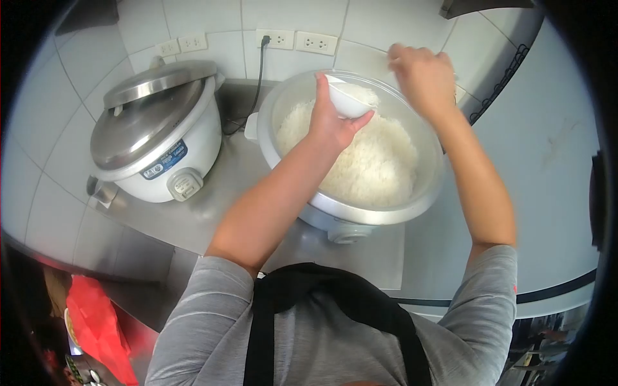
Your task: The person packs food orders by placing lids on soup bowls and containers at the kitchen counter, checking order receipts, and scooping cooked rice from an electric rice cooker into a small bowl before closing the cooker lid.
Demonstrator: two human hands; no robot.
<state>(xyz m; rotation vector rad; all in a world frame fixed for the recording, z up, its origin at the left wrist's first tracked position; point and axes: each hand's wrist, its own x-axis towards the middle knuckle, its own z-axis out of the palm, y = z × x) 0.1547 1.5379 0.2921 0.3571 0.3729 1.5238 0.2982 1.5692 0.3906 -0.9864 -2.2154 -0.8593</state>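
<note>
My left hand [333, 122] grips a small white bowl [347, 103] with white rice in it, tilted over the open rice cooker. Below it, a large mass of cooked rice [370, 170] fills much of the silver cooker pot [428, 183]. Raised above the pot's far right rim is my right hand [421, 77], its fingers curled and slightly blurred. Whatever those fingers hold, if anything, cannot be made out.
A second rice cooker [158, 138] stands at left on the steel counter [251, 186], with metal lids [161, 83] on top. Wall outlets [315, 43] and a plugged-in cord [261, 77] are behind. A grey surface [534, 174] lies right; a red bag [96, 321] sits lower left.
</note>
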